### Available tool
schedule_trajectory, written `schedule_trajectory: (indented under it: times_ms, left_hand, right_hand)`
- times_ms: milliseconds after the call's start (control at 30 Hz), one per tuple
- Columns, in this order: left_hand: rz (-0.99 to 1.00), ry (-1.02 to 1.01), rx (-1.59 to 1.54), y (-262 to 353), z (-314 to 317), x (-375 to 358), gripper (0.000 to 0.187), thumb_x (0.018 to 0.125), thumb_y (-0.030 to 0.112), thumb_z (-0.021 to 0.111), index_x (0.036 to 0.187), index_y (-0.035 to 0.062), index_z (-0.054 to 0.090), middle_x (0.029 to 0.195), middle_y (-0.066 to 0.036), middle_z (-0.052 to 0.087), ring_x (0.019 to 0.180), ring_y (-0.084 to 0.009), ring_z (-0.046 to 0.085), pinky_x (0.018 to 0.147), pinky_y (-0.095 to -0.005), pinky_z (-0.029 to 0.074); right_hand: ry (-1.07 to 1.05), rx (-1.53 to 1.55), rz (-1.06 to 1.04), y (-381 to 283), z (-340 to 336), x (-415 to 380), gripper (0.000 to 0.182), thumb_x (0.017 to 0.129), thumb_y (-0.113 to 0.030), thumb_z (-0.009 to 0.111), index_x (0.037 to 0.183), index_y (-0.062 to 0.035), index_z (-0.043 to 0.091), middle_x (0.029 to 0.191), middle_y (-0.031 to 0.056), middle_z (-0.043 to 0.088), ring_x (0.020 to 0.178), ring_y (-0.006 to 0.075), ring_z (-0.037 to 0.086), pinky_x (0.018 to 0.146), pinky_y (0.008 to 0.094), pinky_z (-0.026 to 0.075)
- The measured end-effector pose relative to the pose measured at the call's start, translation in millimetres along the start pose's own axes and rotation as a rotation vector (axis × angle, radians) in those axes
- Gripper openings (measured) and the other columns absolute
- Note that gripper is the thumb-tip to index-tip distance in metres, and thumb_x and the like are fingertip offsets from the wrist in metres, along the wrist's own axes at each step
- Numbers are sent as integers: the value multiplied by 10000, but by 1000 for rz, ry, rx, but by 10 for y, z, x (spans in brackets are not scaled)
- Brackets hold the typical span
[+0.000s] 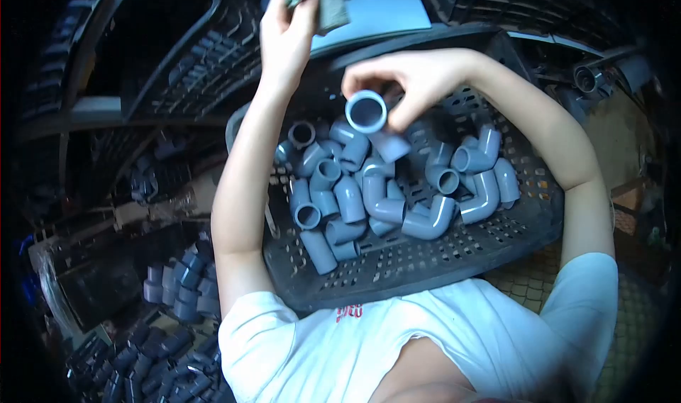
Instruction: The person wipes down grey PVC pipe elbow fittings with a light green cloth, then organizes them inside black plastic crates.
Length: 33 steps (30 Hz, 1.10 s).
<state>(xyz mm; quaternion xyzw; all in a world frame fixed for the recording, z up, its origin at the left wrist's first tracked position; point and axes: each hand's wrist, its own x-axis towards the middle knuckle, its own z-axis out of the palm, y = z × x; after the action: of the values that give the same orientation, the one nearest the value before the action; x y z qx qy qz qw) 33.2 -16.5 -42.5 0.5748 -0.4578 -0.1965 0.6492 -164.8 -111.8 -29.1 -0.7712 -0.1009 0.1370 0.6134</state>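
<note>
My left hand (289, 21) is raised at the top, its fingers closed on a pale green and greyish cloth-like pad (331, 7). Over the black crate, my right hand (418, 84) grips a grey pipe elbow (367, 130), one round opening facing up toward me. Part of that elbow is hidden by the fingers, and its lower end is blurred. Beneath it, several more grey pipe elbows (386, 204) lie in a loose heap in the black perforated plastic crate (454, 261), which sits against my body.
A light blue flat surface (386, 13) lies beyond the crate. Other dark crates (206, 70) stand at upper left and upper right. Piles of grey fittings (186, 286) and darker fittings (142, 364) are at lower left. More fittings (592, 80) lie on the right.
</note>
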Motion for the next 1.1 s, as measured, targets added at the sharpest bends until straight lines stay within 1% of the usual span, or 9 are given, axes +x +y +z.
schedule_trajectory:
  times_ms: [100,233,300,367,433,633,800,967,1100]
  left_hand:
    - [202,118,78,218,55,-25,192,992,84,537,1156,26,620,1027,-6,645,952,-76,576,835,-252,475]
    - [486,190,251,341,96,-3,254,933,22,568,1182,21,615,1066,-69,640,992,-142,612,879,-284,485]
    - [751,122,698,418,42,108,450,792,-32,619,1232,59,609,1096,-128,604,953,-261,645,826,-338,526]
    - [587,90,837,482,164,153,477,806,-23,609,1271,82,599,1097,-158,620,998,-314,630,893,-367,502]
    - [507,75,882,382,216,235,529,813,-11,596,1323,124,567,1023,-153,601,919,-326,642,785,-397,535]
    - [394,-161,874,136,292,-139,527,805,43,640,1324,100,566,919,-153,593,805,-352,652,707,-416,543]
    - [476,25,818,192,160,149,457,806,-11,580,1251,83,618,893,-150,620,791,-323,644,700,-386,523]
    - [510,-137,810,115,207,8,576,779,-34,596,1333,122,583,1121,-185,676,967,-315,685,829,-371,544]
    - [482,-101,854,180,230,30,559,761,-51,604,1298,105,609,1115,-185,683,984,-320,684,842,-372,546]
  right_hand:
    - [368,219,-4,-109,-263,-100,586,831,-212,707,1365,-80,504,1130,82,608,1128,171,575,973,350,489]
    - [624,685,-35,-281,-503,-34,422,929,-355,635,1245,-82,577,1127,116,658,1024,224,681,834,343,579]
    - [779,662,-45,-264,-573,72,430,946,-428,583,1157,-54,599,1060,112,679,945,229,699,734,326,603]
    - [733,770,-36,-135,-705,161,445,964,-436,537,1157,-40,593,1059,129,677,922,242,700,706,321,606]
    - [632,864,-38,-14,-740,271,451,981,-430,491,1192,-39,569,1045,135,669,880,256,697,676,320,603]
    - [1029,865,95,107,-633,376,400,984,-408,482,1186,-68,541,1073,127,637,822,224,676,661,321,592]
    - [744,647,150,126,-597,339,420,994,-460,409,1116,-95,578,948,55,647,828,117,622,627,276,515]
    - [1044,727,42,91,-513,373,389,987,-471,420,1134,-162,605,1035,4,641,831,84,596,610,270,467]
    - [955,696,63,126,-552,332,392,994,-473,419,1124,-155,606,1008,0,640,838,88,589,621,279,468]
